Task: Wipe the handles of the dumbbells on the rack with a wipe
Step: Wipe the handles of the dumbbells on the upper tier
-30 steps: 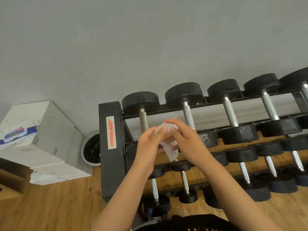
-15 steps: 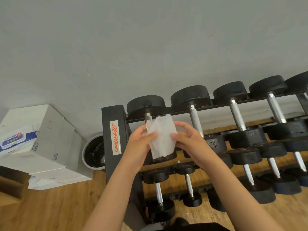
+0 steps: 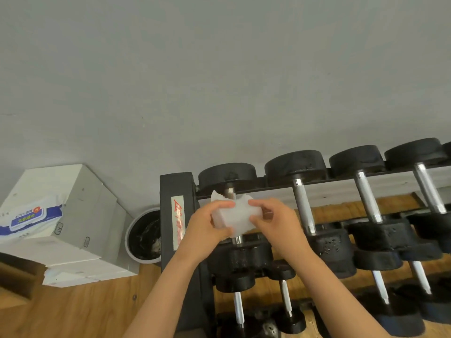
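Head camera, looking down on the rack (image 3: 177, 189), and both hands are up at the top shelf. The left hand (image 3: 206, 226) pinches the left side of the white wipe (image 3: 235, 217), thumb on the near face and fingers curled over the top edge. The right hand (image 3: 277, 223) pinches the right side in the same manner, so each hand is clamped on the wipe. The sheet is held between them, folded to a rough rectangle.

And where is it? Right across the handle (image 3: 230, 192) of the leftmost dumbbell (image 3: 227, 175) on the top row. A short stretch of metal shows above the wipe and another short stretch below it, while the middle of the bar is covered. Whether the wipe is wrapped around the bar or only laid against its front, one cannot tell from here.

Just to the right sits the next dumbbell (image 3: 303, 208), its handle bare and shining, and further black dumbbells run on to the frame's right edge. Smaller dumbbells (image 3: 284, 296) lie on the lower shelves, under the person's forearms.

Left of the rack's end post, a round bin (image 3: 144, 234) with a dark liner stands against the grey wall (image 3: 219, 81). Beside it is a stack of white boxes (image 3: 80, 215), with a blue and white pack of wipes (image 3: 29, 217) lying on top. Wooden floor (image 3: 85, 311) runs below.
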The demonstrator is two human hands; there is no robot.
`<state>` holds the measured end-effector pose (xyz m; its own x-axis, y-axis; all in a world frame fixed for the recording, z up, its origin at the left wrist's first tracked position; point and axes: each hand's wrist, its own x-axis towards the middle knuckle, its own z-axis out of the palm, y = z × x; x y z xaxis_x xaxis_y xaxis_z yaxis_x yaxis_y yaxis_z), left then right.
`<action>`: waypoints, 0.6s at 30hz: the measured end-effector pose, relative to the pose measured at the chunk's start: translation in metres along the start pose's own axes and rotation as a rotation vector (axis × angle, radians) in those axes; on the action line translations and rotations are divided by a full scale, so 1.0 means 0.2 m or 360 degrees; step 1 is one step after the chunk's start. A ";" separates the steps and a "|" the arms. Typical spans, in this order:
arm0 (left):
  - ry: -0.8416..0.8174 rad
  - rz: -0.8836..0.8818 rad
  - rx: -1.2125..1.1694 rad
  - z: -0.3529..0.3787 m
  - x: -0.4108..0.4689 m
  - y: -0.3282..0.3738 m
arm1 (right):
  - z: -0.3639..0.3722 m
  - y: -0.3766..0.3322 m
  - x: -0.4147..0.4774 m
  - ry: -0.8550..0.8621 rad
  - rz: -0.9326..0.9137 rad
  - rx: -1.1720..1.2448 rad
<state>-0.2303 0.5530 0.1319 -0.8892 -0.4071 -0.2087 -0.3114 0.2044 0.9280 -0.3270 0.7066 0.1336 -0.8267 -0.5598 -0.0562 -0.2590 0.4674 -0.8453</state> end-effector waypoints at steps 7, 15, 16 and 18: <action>0.0335 0.0137 0.0269 -0.03 0.13 0.06 | 0.00 -0.02 0.13 -0.0069 -0.0242 0.0171; 0.0745 -0.0112 -0.0290 0.02 0.16 0.01 | -0.05 -0.03 0.29 0.0144 0.0178 0.0636; 0.0839 -0.0182 -0.0284 0.03 0.14 -0.04 | -0.07 -0.02 0.30 0.0356 0.0215 0.0610; 0.0914 -0.0268 -0.0261 0.10 0.10 -0.17 | -0.09 -0.01 0.31 0.0608 0.0165 0.0493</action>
<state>-0.2437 0.5556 0.0906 -0.4957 -0.8453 -0.1991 -0.3353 -0.0252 0.9418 -0.3867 0.6835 0.1416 -0.9790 -0.2038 0.0011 -0.0531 0.2501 -0.9668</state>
